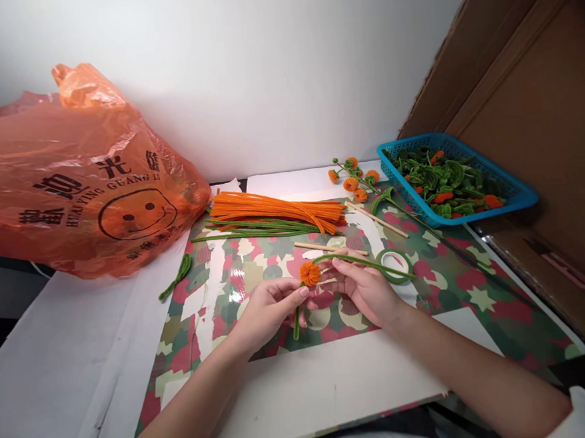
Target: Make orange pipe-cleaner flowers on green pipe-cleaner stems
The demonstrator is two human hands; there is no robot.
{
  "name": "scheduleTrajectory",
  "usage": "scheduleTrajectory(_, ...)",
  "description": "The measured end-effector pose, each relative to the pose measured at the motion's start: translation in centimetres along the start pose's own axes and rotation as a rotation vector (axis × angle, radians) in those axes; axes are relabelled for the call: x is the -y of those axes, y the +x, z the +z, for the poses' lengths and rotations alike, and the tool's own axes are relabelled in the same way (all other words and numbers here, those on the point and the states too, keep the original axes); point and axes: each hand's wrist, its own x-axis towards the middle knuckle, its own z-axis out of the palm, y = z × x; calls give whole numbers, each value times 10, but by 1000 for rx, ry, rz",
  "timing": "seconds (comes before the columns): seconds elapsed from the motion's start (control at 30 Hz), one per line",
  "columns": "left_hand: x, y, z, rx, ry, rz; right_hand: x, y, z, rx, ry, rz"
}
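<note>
We do this best, we judge, by holding the base of the orange flower [309,274] steady in our left hand [271,307] and drawing the green strip [370,262] lightly taut with our right hand [370,290]. Bending it close to the flower, rather than far out along its length, should give a neater turn, and a light pinch should spare the fuzzy pile.

The flower sits between our two hands, just above the left thumb tip, over the table [334,389]. Our left fingers are closed in a pinch just below it, on the doubled green stem [296,327], which hangs down beneath them; we cannot tell how the hidden fingertips press. The strip runs from beside the flower's upper edge to our right fingers, where thumb and forefinger appear closed on it and the others stand loosely apart. Its free end reaches across the green tape roll [398,280].
</note>
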Motion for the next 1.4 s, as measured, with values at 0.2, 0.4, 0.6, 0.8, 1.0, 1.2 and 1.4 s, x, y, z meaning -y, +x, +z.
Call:
scheduleTrajectory(0.2,1,-1,0,-1,63,18,0,-4,3,-21,-115,-56)
scheduleTrajectory(0.4,3,-1,1,-2,26,10,-1,1,2,-94,15,-60)
scheduleTrajectory(0.6,5,0,0,5,-76,29,2,1,3,-82,192,130)
scheduleTrajectory(0.8,4,3,3,-23,-244,19,-4,1,-1,-8,322,271)
scheduleTrajectory(1.0,10,3,4,3,-313,11,-5,-1,1,69,350,311)
scheduleTrajectory(1.2,6,0,5,-245,17,152,3,-11,5,2,-278,-288)
scheduleTrajectory(1.4,4,-2,4,-484,59,210,9,-18,0,184,-916,-1040)
